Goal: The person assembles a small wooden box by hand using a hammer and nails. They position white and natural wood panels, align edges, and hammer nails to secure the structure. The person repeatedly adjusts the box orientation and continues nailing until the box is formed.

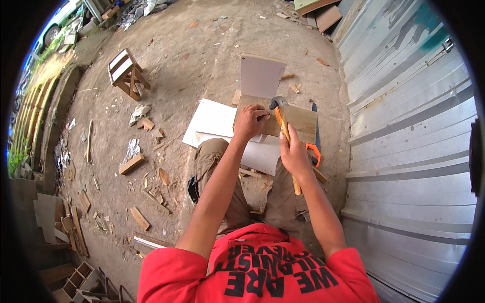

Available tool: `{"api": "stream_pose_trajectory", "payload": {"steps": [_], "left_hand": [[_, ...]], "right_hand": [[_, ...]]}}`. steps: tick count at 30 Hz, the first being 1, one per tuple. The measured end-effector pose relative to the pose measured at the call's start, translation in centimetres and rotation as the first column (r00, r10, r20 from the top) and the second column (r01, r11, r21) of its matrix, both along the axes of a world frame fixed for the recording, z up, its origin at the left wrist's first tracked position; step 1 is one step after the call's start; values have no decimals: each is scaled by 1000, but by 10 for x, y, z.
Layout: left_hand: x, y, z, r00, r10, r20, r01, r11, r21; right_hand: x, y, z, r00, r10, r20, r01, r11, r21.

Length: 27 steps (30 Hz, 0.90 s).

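My right hand [295,157] is wrapped round the wooden handle of a claw hammer [279,103]. The dark hammer head is just above a brown wooden board [302,122] in front of my knees. Pressed together at the board's left part are the fingers of my left hand [249,121]; what they pinch is too small to make out. A white panel [262,76] stands up from the board's far side. Under and left of the board lies another white panel [209,117]. The orange handle of a saw [316,154] shows beside my right hand.
A small wooden stool [121,68] stands at the far left. Wood offcuts [140,218] and a block [132,164] litter the ground on the left. A corrugated metal wall [404,151] runs along the right. Stacked scrap wood [76,230] sits at the lower left.
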<state>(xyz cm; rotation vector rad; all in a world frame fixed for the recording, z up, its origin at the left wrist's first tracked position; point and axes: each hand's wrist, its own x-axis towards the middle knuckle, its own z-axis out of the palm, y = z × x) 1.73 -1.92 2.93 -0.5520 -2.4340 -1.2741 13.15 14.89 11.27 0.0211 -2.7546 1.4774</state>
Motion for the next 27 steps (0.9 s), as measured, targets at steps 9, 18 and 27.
{"api": "stream_pose_trajectory", "payload": {"steps": [9,18,27], "left_hand": [[5,-18,10,980,-194,48,198,907,-372],[10,-14,11,978,-205,42,195,826,-529],[9,-14,7,981,-193,-1,164,834,-526]], "right_hand": [[15,9,37,999,-19,41,25,989,-148],[2,9,8,999,39,26,-36,995,-95],[6,-2,19,999,6,42,-6,1000,-15]]}}
